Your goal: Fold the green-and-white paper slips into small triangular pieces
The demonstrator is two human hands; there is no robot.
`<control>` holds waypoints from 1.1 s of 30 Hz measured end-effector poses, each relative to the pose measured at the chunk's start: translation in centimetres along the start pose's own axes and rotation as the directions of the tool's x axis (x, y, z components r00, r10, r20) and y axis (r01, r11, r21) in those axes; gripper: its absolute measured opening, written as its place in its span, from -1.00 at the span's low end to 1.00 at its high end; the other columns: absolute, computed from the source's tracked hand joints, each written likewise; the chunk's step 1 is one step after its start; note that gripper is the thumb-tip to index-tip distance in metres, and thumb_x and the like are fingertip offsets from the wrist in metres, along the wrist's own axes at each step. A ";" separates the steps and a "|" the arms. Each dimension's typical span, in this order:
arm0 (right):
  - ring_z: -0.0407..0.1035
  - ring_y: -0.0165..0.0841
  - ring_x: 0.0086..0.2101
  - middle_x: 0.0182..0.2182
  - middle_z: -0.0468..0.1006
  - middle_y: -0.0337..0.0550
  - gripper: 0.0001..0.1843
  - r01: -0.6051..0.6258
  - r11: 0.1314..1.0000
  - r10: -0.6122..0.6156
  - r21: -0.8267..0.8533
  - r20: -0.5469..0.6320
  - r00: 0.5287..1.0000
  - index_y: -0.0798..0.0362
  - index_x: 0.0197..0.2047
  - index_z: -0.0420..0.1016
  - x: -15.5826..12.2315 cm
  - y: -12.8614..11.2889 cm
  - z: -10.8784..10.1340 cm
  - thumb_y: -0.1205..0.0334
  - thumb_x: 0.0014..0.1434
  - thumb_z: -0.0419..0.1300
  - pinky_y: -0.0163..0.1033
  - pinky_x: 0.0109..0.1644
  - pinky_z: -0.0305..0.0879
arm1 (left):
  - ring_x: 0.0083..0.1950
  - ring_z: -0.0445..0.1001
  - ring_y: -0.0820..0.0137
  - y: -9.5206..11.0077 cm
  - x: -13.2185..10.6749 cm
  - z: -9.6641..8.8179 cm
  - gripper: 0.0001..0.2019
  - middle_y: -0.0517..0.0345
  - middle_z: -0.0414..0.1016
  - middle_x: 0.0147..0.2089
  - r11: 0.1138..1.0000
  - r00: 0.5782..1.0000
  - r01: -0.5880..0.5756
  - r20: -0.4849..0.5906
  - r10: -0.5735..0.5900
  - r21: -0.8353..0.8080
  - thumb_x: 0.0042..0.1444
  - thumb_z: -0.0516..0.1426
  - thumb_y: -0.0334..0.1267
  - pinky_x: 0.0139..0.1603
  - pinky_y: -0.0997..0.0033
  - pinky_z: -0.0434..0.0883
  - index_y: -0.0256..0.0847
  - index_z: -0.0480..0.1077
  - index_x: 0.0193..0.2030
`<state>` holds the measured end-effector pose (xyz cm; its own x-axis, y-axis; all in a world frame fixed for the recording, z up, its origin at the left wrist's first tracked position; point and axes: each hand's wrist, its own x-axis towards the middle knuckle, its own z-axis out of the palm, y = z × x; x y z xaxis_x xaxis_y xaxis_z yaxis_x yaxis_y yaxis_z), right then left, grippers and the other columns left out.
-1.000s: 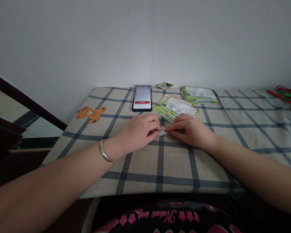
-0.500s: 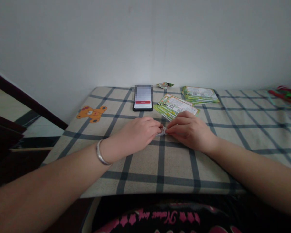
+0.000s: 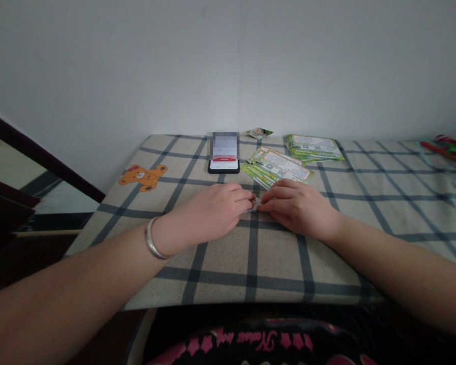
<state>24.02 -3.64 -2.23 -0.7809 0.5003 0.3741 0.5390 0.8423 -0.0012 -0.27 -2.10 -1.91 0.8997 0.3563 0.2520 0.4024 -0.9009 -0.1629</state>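
A small folded piece of printed paper (image 3: 254, 205) sits on the tablecloth between my hands, mostly hidden by my fingers. My left hand (image 3: 213, 213) pinches its left side, and a silver bangle (image 3: 151, 239) circles that wrist. From the right, my right hand (image 3: 296, 208) holds the same paper with its fingertips. Just beyond my right hand lies a spread of green-edged printed leaflets (image 3: 277, 170).
The checked tablecloth (image 3: 273, 253) covers the table, with a teddy bear sticker (image 3: 142, 177) at left. A smartphone (image 3: 223, 153), a leaflet stack (image 3: 313, 148) and a folded leaflet (image 3: 259, 133) lie by the wall. Red-green strips (image 3: 450, 153) lie far right.
My hands have drawn closer around the folded paper, covering more of it. My left wrist and bangle have shifted left, and the view has tilted slightly.
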 end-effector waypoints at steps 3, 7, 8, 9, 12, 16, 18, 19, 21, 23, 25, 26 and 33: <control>0.37 -0.24 -0.14 -0.13 0.59 -0.14 -0.70 0.003 1.000 -0.004 0.021 0.013 1.000 0.00 -0.06 0.59 0.1 0.2 0.0 0.36 0.28 0.07 -0.13 -0.07 0.32 | 0.08 0.40 0.22 0.1 -0.1 0.0 -0.69 -0.02 0.51 0.03 1.000 1.000 -0.003 0.011 0.003 0.024 0.18 0.06 -0.42 0.13 0.17 0.39 -0.34 0.42 0.05; 0.38 -0.24 -0.13 -0.11 0.59 -0.12 -0.69 0.002 0.999 -0.003 0.043 0.015 1.000 0.01 -0.07 0.59 0.0 0.3 0.0 0.39 0.26 0.07 -0.11 -0.05 0.32 | 0.11 0.41 0.23 0.2 0.0 -0.3 -0.72 0.01 0.52 0.04 0.998 1.000 -0.014 -0.025 0.016 0.060 0.18 0.08 -0.41 0.32 0.04 0.22 -0.29 0.44 0.02; 0.39 -0.25 -0.13 -0.11 0.59 -0.12 -0.69 0.000 0.999 -0.001 0.054 0.017 1.000 0.01 -0.07 0.59 0.0 0.3 0.1 0.40 0.25 0.07 -0.12 -0.05 0.33 | 0.11 0.42 0.24 0.2 0.0 -0.4 -0.73 0.02 0.52 0.04 0.997 0.999 -0.024 -0.031 0.026 0.073 0.18 0.08 -0.41 0.34 0.03 0.18 -0.29 0.44 0.01; 0.40 -0.26 -0.12 -0.10 0.59 -0.11 -0.69 -0.003 0.998 0.001 0.068 0.021 1.000 0.01 -0.07 0.59 -0.1 0.4 0.1 0.41 0.24 0.07 -0.12 -0.04 0.34 | 0.09 0.44 0.25 0.2 0.0 -0.5 -0.74 0.02 0.53 0.03 0.995 0.999 -0.034 -0.036 0.037 0.089 0.20 0.07 -0.42 0.35 0.04 0.17 -0.29 0.45 0.00; 0.42 -0.28 -0.13 -0.11 0.59 -0.11 -0.68 -0.011 0.995 0.009 0.104 0.022 1.000 0.01 -0.06 0.59 -0.3 0.5 0.1 0.42 0.23 0.08 -0.14 -0.04 0.36 | 0.01 0.49 0.30 0.1 0.0 -0.6 -0.74 0.04 0.56 -0.02 0.989 0.996 -0.070 -0.049 0.077 0.129 0.26 0.01 -0.42 0.33 0.06 0.20 -0.26 0.45 0.00; 0.43 -0.27 -0.13 -0.13 0.61 -0.11 -0.70 0.003 0.995 -0.004 0.102 0.009 1.000 0.03 -0.06 0.58 -0.3 0.7 0.1 0.41 0.24 0.08 -0.13 -0.04 0.38 | -0.04 0.50 0.31 0.2 -0.1 -0.5 -0.76 0.06 0.57 -0.04 0.982 0.992 -0.100 -0.055 0.110 0.160 0.28 0.01 -0.40 0.30 0.06 0.23 -0.21 0.44 -0.01; 0.44 -0.26 -0.12 -0.15 0.61 -0.10 -0.71 0.007 0.995 -0.009 0.100 0.011 1.000 0.03 -0.06 0.59 -0.2 0.7 0.1 0.40 0.25 0.08 -0.12 -0.04 0.39 | -0.06 0.50 0.31 0.4 -0.1 -0.4 -0.77 0.05 0.56 -0.07 0.980 0.993 -0.095 -0.046 0.105 0.177 0.26 0.04 -0.41 0.28 0.07 0.26 -0.20 0.44 -0.02; 0.44 -0.26 -0.12 -0.17 0.62 -0.10 -0.71 0.008 0.995 -0.009 0.097 0.012 1.000 0.03 -0.07 0.59 -0.2 0.7 0.0 0.39 0.26 0.08 -0.12 -0.04 0.39 | -0.07 0.50 0.30 0.5 -0.1 -0.4 -0.77 0.05 0.56 -0.08 0.979 0.994 -0.089 -0.043 0.099 0.183 0.24 0.05 -0.41 0.28 0.08 0.26 -0.20 0.44 -0.02; 0.44 -0.26 -0.12 -0.18 0.62 -0.08 -0.72 0.012 0.997 -0.013 0.080 0.013 1.000 0.04 -0.06 0.58 -0.2 0.6 -0.1 0.37 0.28 0.07 -0.12 -0.06 0.39 | -0.07 0.50 0.30 0.8 -0.1 -0.4 -0.76 0.05 0.56 -0.09 0.980 0.996 -0.075 -0.039 0.084 0.187 0.23 0.05 -0.42 0.31 0.05 0.21 -0.20 0.44 -0.02; 0.45 -0.26 -0.13 -0.17 0.62 -0.07 -0.71 0.029 0.999 -0.029 0.036 0.004 1.000 0.06 -0.04 0.57 -0.2 0.4 -0.3 0.36 0.31 0.05 -0.13 -0.07 0.40 | -0.06 0.49 0.30 1.1 -0.1 -0.5 -0.76 0.06 0.56 -0.09 0.980 0.996 -0.064 -0.041 0.073 0.187 0.23 0.05 -0.42 0.36 0.01 0.14 -0.21 0.45 -0.02; 0.46 -0.27 -0.15 -0.15 0.63 -0.07 -0.71 0.054 0.998 -0.054 -0.025 0.000 0.999 0.07 -0.03 0.56 -0.3 0.2 -0.4 0.34 0.33 0.03 -0.14 -0.09 0.39 | -0.04 0.49 0.30 1.2 -0.1 -0.7 -0.76 0.07 0.55 -0.10 0.980 0.997 -0.054 -0.037 0.062 0.193 0.24 0.04 -0.42 0.38 0.00 0.10 -0.22 0.45 -0.02; 0.46 -0.28 -0.16 -0.15 0.63 -0.08 -0.71 0.064 0.996 -0.065 -0.053 -0.002 0.998 0.07 -0.03 0.56 -0.4 0.1 -0.4 0.34 0.34 0.03 -0.15 -0.09 0.39 | -0.04 0.49 0.30 1.3 -0.1 -0.7 -0.76 0.06 0.55 -0.10 0.979 0.998 -0.049 -0.030 0.056 0.196 0.24 0.03 -0.42 0.38 0.01 0.10 -0.22 0.45 -0.02; 0.44 -0.26 -0.17 -0.16 0.63 -0.10 -0.74 0.090 0.989 -0.084 -0.118 0.053 0.995 0.05 -0.07 0.57 -0.1 -0.2 -0.6 0.34 0.33 0.06 -0.14 -0.12 0.35 | -0.02 0.49 0.29 1.6 -0.2 -0.7 -0.76 0.03 0.54 -0.09 0.985 0.998 -0.026 -0.045 0.034 0.173 0.25 0.01 -0.43 0.38 -0.02 0.11 -0.23 0.45 -0.04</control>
<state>24.17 -3.99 -1.71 -0.8390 0.4376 0.3235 0.5002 0.8543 0.1414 0.08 -3.73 -1.53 0.9046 0.3135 0.2888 0.4018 -0.8534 -0.3320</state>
